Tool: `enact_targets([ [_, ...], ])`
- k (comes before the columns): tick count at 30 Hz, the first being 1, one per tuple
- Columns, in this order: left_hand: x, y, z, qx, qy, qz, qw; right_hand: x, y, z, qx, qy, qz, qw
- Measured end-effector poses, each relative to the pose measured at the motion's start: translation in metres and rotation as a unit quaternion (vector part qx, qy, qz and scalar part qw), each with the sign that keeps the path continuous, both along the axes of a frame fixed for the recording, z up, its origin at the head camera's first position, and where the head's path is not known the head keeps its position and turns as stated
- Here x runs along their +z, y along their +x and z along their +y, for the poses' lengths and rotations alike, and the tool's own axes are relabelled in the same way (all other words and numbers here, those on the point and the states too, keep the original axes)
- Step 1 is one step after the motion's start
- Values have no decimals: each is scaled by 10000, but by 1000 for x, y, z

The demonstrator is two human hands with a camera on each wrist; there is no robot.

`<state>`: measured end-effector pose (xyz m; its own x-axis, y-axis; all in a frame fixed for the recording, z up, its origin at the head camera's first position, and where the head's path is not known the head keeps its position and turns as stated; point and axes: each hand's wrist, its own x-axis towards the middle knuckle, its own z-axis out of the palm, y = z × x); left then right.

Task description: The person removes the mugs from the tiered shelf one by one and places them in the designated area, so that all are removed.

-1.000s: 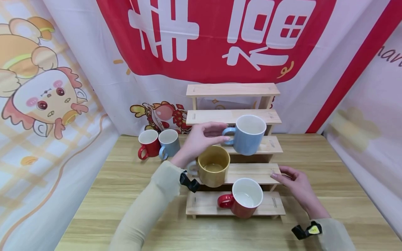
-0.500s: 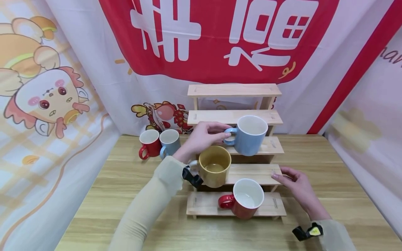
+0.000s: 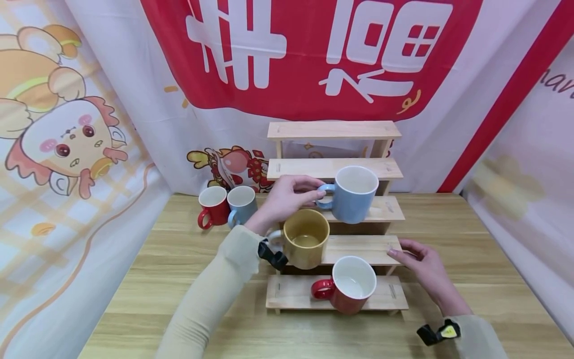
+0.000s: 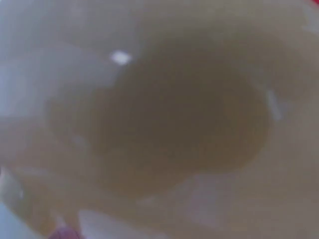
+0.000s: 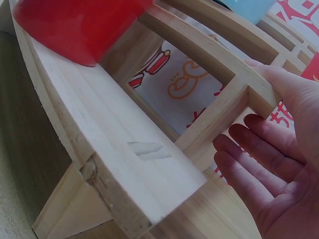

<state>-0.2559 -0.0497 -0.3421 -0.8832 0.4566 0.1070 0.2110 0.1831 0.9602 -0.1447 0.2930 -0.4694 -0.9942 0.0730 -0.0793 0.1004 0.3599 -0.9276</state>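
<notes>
My left hand (image 3: pixel 290 198) pinches the handle of a light blue mug (image 3: pixel 354 199) at the third shelf from the bottom. Whether the mug's base touches that board cannot be told. My right hand (image 3: pixel 423 267) holds the right end of the second board of a stepped wooden shelf rack (image 3: pixel 358 248). In the right wrist view its thumb lies over the board's end, with curled fingers (image 5: pixel 264 144) below. A yellow mug (image 3: pixel 306 238) stands on the second shelf, beneath my left wrist. On the lowest shelf sits a red mug (image 3: pixel 350 285), also seen in the right wrist view.
Another red mug (image 3: pixel 213 205) and a second light blue mug (image 3: pixel 242 204) stand side by side on the wooden table (image 3: pixel 179 259), left of the rack. Printed cloth (image 3: pixel 233 119) hangs behind and at both sides. The left wrist view is a close, brownish blur.
Over the last second the blue mug shifts only very slightly, still held by its handle. My right hand stays on the board's end. The other mugs have not moved.
</notes>
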Motion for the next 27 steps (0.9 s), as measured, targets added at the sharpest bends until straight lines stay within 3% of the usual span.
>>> enact_targets([
  [11,-3,-4,-6,-55,31,-203,9998,-2,-1,0,-41,-32,46,10000],
  [27,-6,0,-4,-86,266,-67,9996,-2,1,0,-110,-86,133,9998],
])
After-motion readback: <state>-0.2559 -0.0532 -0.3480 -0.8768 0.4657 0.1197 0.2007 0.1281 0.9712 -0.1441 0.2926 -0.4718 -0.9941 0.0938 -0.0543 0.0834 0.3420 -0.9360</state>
